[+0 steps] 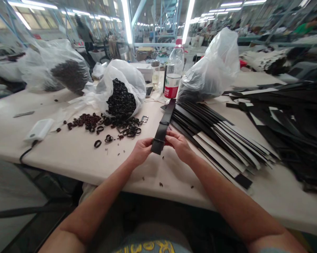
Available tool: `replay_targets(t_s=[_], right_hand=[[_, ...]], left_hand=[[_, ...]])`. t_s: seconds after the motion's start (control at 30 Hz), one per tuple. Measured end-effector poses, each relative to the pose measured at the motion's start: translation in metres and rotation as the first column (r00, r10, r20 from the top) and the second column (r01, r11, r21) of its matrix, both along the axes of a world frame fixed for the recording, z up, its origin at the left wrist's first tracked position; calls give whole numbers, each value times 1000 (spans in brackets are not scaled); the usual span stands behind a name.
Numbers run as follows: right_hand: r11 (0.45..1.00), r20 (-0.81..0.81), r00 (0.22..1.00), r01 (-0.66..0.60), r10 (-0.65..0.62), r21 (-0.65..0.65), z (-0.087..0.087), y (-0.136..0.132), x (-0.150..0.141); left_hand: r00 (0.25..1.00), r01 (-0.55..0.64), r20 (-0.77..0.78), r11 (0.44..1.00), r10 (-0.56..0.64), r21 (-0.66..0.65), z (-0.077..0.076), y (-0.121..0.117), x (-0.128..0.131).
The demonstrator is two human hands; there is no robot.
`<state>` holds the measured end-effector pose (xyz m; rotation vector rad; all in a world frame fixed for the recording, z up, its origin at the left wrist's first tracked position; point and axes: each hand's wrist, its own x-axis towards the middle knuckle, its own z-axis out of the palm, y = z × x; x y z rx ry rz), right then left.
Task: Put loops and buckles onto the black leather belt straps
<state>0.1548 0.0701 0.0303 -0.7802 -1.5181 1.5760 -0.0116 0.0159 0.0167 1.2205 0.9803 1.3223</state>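
Cream worktable [76, 160], open white bag [138, 82] of black loops [121, 100], left hand [140, 151] and right hand [181, 144] pinching black strap [162, 131]

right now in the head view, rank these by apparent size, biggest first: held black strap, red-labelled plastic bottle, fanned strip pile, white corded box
1. Fanned strip pile
2. Red-labelled plastic bottle
3. Held black strap and white corded box: too alike to rank
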Motion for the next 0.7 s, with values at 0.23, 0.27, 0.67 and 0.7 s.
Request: replay_targets(t_s=[0.23,0.27,0.67,0.7], right_hand=[[940,13,948,-316,317,129,2,-1,0],[936,4,944,-329,331,125,1,-1,0],[989,-4,992,-128,128,76,-20,-4,-9],[991,-14,993,-114,115,69,-21,-5,-10]], left_hand=[[994,-69,85,996,73,-49,-6,7,-3],[993,-75,92,996,79,-48,-7,7,-3],[996,-52,66,999,52,-8,-7,5,9],[998,-44,54,999,44,4,-6,5,9]])
